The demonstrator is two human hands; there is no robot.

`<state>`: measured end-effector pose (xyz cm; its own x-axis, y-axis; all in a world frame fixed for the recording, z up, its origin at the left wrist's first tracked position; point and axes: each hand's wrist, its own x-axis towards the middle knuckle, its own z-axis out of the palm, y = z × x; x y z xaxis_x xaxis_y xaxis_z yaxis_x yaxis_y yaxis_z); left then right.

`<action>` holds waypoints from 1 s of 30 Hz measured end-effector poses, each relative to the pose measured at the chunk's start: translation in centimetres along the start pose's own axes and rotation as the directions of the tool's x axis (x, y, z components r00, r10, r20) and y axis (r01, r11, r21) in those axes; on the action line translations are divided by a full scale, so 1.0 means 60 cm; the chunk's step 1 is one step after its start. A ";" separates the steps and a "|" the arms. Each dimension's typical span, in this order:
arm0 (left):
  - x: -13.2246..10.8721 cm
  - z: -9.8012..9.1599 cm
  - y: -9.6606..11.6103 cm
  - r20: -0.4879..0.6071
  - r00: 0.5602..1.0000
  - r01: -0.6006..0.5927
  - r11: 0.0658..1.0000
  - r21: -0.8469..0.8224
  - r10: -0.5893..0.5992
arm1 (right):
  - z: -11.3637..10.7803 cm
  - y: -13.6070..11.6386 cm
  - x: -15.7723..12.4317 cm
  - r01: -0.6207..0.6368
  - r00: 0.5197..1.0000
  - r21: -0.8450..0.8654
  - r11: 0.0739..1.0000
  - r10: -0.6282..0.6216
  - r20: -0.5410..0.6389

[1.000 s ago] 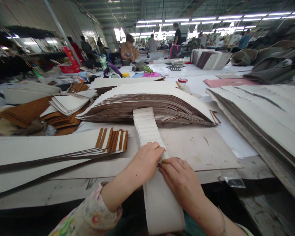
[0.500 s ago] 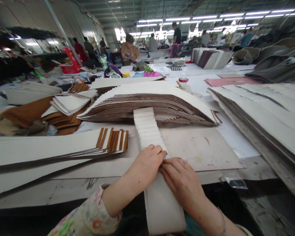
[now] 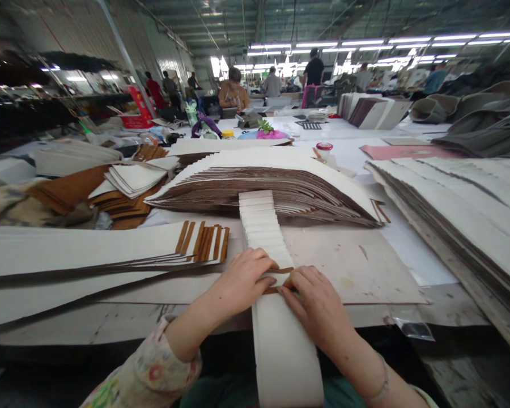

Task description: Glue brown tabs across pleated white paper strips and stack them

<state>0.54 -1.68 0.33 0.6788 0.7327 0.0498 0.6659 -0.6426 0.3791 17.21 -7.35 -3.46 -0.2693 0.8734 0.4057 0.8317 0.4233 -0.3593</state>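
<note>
A long pale strip, white on its upper face, runs from the table over its front edge towards me. Its far end shows brown bands, one between my fingers. On the left side of that end, my left hand pinches with thumb and fingers. My right hand grips the right side the same way, thumb at the lower brown band. Beyond them, a row of overlapping white strips fans away under the front of a large arched stack of white-topped pieces.
Brown-ended white strips lie at the left, with brown and white pieces behind. More stacked white sheets stand on the right. A red-lidded jar sits behind the arched stack. Several people are farther back.
My hands have moved slightly apart, and brown bands now show between them at the strip's end. The whole view has shifted a little.
</note>
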 end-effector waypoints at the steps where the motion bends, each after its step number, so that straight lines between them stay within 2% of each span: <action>1: -0.004 -0.002 -0.004 -0.012 1.000 0.018 1.000 -0.018 -0.018 | 0.000 0.002 0.002 -0.007 1.000 0.017 1.000 0.007 0.000; 5: -0.013 -0.004 -0.010 -0.031 0.999 0.039 0.998 -0.055 -0.041 | 0.002 0.007 0.009 -0.019 0.999 -0.007 1.000 0.019 -0.031; 8: -0.013 -0.003 -0.010 -0.040 0.998 0.044 0.997 -0.060 -0.047 | 0.003 0.005 0.015 0.000 1.000 -0.071 0.997 0.001 0.020; 11: -0.013 0.000 -0.011 -0.042 0.998 0.044 0.998 -0.053 -0.046 | 0.004 0.003 0.020 0.041 0.996 -0.069 0.997 -0.035 0.086; 14: -0.013 0.003 -0.012 -0.033 0.999 0.036 0.999 -0.038 -0.037 | 0.005 0.002 0.023 0.077 0.993 -0.067 0.995 -0.071 0.095; 20: -0.011 0.005 -0.011 -0.020 1.000 0.020 1.000 -0.004 -0.020 | 0.002 -0.008 0.027 0.229 0.965 -0.197 0.953 -0.196 0.172; 23: -0.015 0.004 -0.018 -0.051 0.998 0.018 0.993 -0.115 -0.024 | 0.000 -0.012 0.028 0.253 0.963 -0.233 0.939 -0.222 0.151; 26: -0.028 0.003 -0.032 -0.088 0.995 0.022 0.964 -0.267 -0.047 | 0.000 -0.010 0.028 0.197 0.978 -0.207 0.958 -0.177 0.114; 30: -0.044 0.004 -0.047 -0.080 0.990 0.081 0.934 -0.348 -0.116 | -0.001 -0.003 0.032 0.142 0.978 -0.120 0.983 -0.121 0.167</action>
<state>-3.06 -1.88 -1.09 0.5704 0.8175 0.0792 0.5691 -0.4629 0.6796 16.56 -5.76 -2.58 -0.4456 0.8435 0.2999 0.8369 0.5114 -0.1949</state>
